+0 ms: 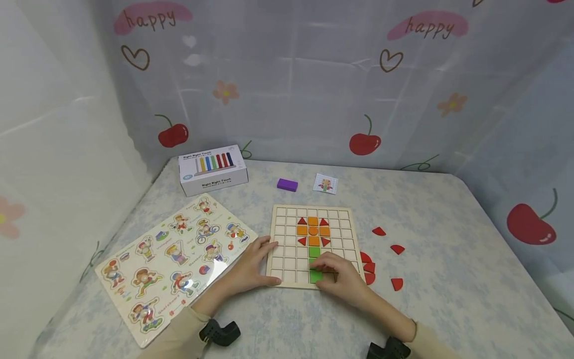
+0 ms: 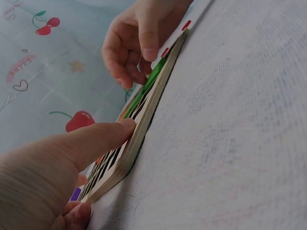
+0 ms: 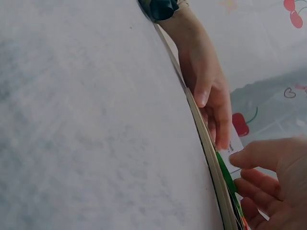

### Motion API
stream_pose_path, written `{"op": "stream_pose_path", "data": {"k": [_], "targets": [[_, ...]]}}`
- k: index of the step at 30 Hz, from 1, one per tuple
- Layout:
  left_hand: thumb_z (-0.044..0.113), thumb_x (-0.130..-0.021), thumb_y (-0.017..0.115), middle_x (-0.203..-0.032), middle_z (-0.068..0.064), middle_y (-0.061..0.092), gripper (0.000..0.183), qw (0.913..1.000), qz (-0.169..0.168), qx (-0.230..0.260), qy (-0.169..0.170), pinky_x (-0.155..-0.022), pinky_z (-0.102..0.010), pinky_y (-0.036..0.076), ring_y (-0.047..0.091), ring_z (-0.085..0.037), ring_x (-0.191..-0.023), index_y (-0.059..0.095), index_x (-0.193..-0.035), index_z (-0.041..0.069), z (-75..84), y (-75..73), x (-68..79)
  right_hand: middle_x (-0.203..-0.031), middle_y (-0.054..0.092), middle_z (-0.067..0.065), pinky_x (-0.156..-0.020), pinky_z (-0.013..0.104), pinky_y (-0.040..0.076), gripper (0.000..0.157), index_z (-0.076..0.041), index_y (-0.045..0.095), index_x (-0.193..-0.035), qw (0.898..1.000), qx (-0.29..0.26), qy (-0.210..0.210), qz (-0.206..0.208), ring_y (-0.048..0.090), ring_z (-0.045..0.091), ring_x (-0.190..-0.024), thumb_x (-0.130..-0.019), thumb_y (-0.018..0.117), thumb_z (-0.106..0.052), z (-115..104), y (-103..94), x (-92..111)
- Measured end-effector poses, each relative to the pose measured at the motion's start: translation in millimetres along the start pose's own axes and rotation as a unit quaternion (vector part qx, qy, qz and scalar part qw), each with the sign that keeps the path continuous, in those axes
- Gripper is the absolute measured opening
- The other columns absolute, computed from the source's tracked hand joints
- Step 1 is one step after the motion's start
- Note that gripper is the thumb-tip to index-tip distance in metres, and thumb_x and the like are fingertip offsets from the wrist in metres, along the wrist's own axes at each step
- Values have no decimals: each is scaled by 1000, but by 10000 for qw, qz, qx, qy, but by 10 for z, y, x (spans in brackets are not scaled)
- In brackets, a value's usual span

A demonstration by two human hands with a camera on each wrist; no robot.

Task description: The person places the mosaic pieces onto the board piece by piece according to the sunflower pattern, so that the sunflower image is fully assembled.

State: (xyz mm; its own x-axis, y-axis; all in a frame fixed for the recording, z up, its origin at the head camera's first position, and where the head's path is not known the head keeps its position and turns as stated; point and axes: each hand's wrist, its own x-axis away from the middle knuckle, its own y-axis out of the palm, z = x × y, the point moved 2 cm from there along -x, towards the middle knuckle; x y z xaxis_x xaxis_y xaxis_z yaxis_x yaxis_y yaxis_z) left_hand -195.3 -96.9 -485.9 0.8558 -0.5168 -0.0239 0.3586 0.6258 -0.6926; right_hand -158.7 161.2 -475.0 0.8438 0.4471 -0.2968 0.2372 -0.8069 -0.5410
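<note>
A square wooden grid board (image 1: 289, 263) lies on the table. Orange squares (image 1: 313, 221) form a cross on it, with small red triangles (image 1: 302, 221) at the corners and green squares (image 1: 315, 252) in a column below. My left hand (image 1: 248, 264) holds the board's near left corner, its thumb at the front edge. Over the lower green squares hovers my right hand (image 1: 343, 279), fingers loosely bent and thumb apart from them. Nothing shows between the right thumb and fingers (image 3: 259, 181) in the right wrist view; part of the green column is hidden under them.
Red quarter-circle pieces (image 1: 397, 249) lie scattered right of the board, several beside its edge. Behind it are a purple block (image 1: 287, 185) and a small pattern card (image 1: 325, 184). A picture puzzle board (image 1: 179, 259) and a white box (image 1: 213, 170) are at left.
</note>
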Motion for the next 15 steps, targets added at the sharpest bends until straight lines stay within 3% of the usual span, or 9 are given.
{"op": "stream_pose_path", "data": {"k": [4, 8, 15], "targets": [[42, -71, 81, -154, -15, 26, 91, 10000, -36, 42, -55, -113, -57, 25, 24, -36, -143, 38, -146, 11, 13, -2, 1, -100, 66, 7, -78, 23, 53, 24, -7, 68, -104, 9991, 21, 287, 324, 59, 17, -88, -82, 69, 1, 26, -147, -25], [42, -72, 80, -154, -14, 26, 91, 9999, -58, 62, -96, -113, -57, 25, 23, -35, -143, 38, -146, 12, 13, -1, 2, -98, 67, 10, -76, 25, 53, 23, -3, 67, -105, 9931, 466, 526, 939, 60, 19, -86, -83, 70, -1, 126, -412, -55], [43, -71, 80, -154, -14, 26, 91, 10000, -42, -21, -50, -113, -56, 26, 25, -35, -143, 39, -146, 12, 21, -17, 6, -107, 65, 16, -77, 20, 48, 25, 1, 65, -110, 9668, 1250, 1189, 1885, 60, 28, -94, -85, 66, 1, 427, -870, -15]]}}
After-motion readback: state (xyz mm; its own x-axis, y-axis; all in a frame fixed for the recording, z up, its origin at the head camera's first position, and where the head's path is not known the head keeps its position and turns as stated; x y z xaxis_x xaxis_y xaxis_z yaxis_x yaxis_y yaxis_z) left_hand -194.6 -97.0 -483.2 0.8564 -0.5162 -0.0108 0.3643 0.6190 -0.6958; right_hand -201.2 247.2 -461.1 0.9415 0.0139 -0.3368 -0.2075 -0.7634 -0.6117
